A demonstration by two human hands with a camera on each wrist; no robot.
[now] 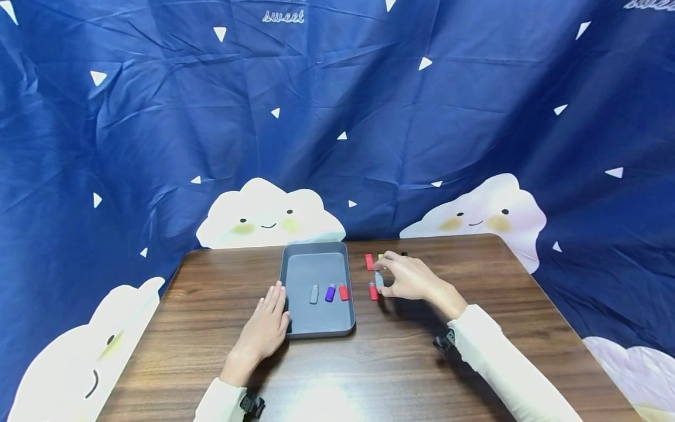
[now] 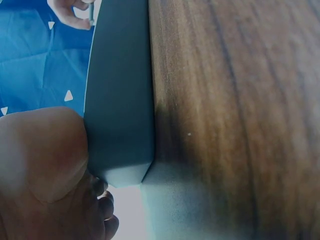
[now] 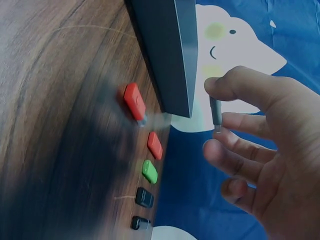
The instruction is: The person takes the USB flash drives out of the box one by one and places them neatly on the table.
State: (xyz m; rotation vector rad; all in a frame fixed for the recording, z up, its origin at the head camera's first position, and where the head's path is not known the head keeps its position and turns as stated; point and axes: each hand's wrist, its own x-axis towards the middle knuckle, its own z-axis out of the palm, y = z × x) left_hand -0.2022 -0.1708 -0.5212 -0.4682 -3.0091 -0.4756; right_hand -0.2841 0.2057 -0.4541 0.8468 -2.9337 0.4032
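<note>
My right hand [image 1: 412,278] pinches a grey USB stick [image 3: 216,111] between thumb and fingers, held above the table to the right of the tray. Beneath it lies a red USB stick [image 1: 374,292], with another red one [image 1: 369,261] farther back. My left hand [image 1: 265,325] lies with fingers extended along the left side of the grey tray [image 1: 319,322], touching its rim. Inside the tray, a grey stick [image 1: 314,294], a purple one [image 1: 330,292] and a red one [image 1: 343,292] sit in a row.
Beyond the right hand, a green stick [image 3: 149,171] and two black ones [image 3: 144,197] lie on the wooden table [image 1: 422,363], partly hidden in the head view. A blue cloth [image 1: 369,117] with white clouds hangs behind the table.
</note>
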